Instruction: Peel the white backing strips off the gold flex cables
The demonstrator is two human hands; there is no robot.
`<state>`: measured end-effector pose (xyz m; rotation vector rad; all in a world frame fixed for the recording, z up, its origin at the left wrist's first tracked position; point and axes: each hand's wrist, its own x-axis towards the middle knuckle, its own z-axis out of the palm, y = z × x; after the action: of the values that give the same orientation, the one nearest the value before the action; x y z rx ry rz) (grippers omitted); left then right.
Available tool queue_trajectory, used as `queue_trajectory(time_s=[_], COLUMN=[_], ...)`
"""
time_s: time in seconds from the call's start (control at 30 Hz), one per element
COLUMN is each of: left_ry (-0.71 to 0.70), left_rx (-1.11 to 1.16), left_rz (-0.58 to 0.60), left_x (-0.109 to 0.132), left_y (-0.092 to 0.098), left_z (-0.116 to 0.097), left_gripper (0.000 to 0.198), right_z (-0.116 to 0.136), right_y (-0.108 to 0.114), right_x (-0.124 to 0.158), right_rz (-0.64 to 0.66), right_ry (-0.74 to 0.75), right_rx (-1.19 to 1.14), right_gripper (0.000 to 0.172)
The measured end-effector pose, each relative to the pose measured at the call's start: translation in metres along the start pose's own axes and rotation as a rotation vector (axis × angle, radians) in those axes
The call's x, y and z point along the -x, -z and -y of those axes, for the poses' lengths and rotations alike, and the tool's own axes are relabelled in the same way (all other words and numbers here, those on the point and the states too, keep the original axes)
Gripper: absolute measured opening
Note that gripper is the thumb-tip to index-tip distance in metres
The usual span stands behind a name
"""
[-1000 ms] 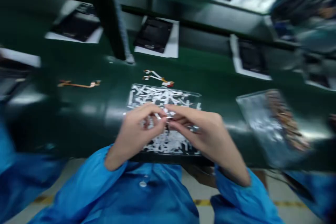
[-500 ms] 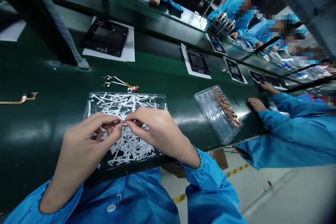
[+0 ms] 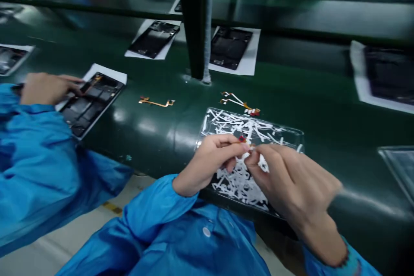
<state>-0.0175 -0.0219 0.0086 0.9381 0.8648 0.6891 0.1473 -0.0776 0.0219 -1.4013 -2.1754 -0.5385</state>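
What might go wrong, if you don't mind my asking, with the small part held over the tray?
The small red-tipped part pinched in the left hand might slip and get lost among the white strips in the clear tray below. The flex cable lying near the tray's far edge could perhaps be knocked by the right hand.

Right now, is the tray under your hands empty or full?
Not empty: white strips lie scattered and heaped across the clear tray. Whether it's full, I cannot tell; hands cover some.

This is looking like an electronics factory: people (image 3: 47, 88) in blue coats (image 3: 35, 151) are working along a green bench (image 3: 291, 95), and black device cases (image 3: 231, 47) are lying on paper (image 3: 255, 54).
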Motion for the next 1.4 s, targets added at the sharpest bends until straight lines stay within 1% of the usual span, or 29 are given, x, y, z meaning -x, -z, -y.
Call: queue_trajectory(time_s=[0.03,0.07,0.13,0.17,0.2,0.23,0.27,0.37,0.43,0.53,0.63,0.73,0.8,0.9,0.97,1.07,1.1,1.17,1.23,1.3,1.33,1.4], left_ry=[-0.044,-0.117,-0.301,-0.376,-0.415,-0.415,-0.385,-0.232,-0.187,-0.19,-0.179,-0.145,-0.141,-0.161,-0.175,-0.206,-0.23,-0.307,-0.408,-0.499,-0.536,-0.598], left_rx=[-0.021,-0.065,-0.19,-0.244,-0.279,-0.287,-0.268,-0.161,-0.116,-0.11,-0.092,-0.076,-0.088,-0.117,-0.163,-0.285,-0.333,-0.439,-0.559,-0.667,-0.703,-0.741], left_rz=[-0.05,-0.121,-0.268,-0.322,-0.349,-0.346,-0.317,-0.158,-0.091,-0.075,-0.082,-0.073,-0.064,-0.059,-0.069,-0.125,-0.147,-0.173,-0.171,-0.144,-0.132,-0.129], left_x=[0.001,0.001,0.003,0.003,0.004,0.003,0.003,0.001,0.0,0.0,0.001,0.002,0.003,0.003,0.002,0.0,0.0,-0.001,0.001,0.004,0.007,0.013], left_y=[-0.001,-0.002,-0.005,-0.006,-0.006,-0.006,-0.005,-0.001,0.0,0.0,-0.001,-0.002,-0.004,-0.005,-0.004,0.004,0.007,0.014,0.019,0.021,0.023,0.028], left_z=[0.002,0.004,0.01,0.012,0.013,0.014,0.013,0.009,0.006,0.006,0.009,0.01,0.011,0.013,0.015,0.013,0.01,0.002,-0.008,-0.017,-0.022,-0.028], left_gripper=[0.032,0.028,0.019,0.015,0.013,0.013,0.015,0.022,0.025,0.024,0.022,0.023,0.024,0.024,0.025,0.024,0.023,0.018,0.013,0.01,0.009,0.008], right_z=[0.001,0.002,0.005,0.005,0.005,0.003,0.002,-0.004,-0.006,-0.008,-0.009,-0.01,-0.01,-0.007,-0.007,-0.015,-0.019,-0.03,-0.039,-0.042,-0.041,-0.037], right_y=[-0.002,-0.004,-0.007,-0.008,-0.008,-0.007,-0.006,-0.002,-0.001,-0.003,-0.007,-0.012,-0.015,-0.017,-0.016,-0.008,-0.005,0.003,0.008,0.011,0.012,0.01], right_x=[0.0,0.0,0.0,0.0,0.0,0.001,0.002,0.004,0.005,0.007,0.008,0.008,0.006,0.002,0.0,0.005,0.007,0.01,0.006,-0.007,-0.017,-0.043], right_rz=[-0.012,-0.011,0.02,0.042,0.067,0.088,0.107,0.134,0.118,0.073,0.014,-0.054,-0.068,-0.054,-0.045,0.031,0.08,0.194,0.264,0.264,0.266,0.299], right_ry=[0.0,-0.009,-0.069,-0.111,-0.149,-0.171,-0.176,-0.133,-0.096,-0.029,0.076,0.163,0.155,0.036,-0.063,-0.132,-0.122,-0.056,-0.003,-0.007,-0.008,0.038], right_rx=[-0.014,-0.035,-0.104,-0.148,-0.19,-0.224,-0.244,-0.245,-0.199,-0.064,0.053,0.103,0.128,0.142,0.091,-0.075,-0.108,-0.114,-0.102,-0.164,-0.232,-0.431], right_gripper=[0.011,0.009,0.005,0.003,0.002,0.003,0.003,0.004,0.008,0.022,0.033,0.035,0.029,0.015,0.008,0.008,0.012,0.025,0.034,0.033,0.032,0.032])
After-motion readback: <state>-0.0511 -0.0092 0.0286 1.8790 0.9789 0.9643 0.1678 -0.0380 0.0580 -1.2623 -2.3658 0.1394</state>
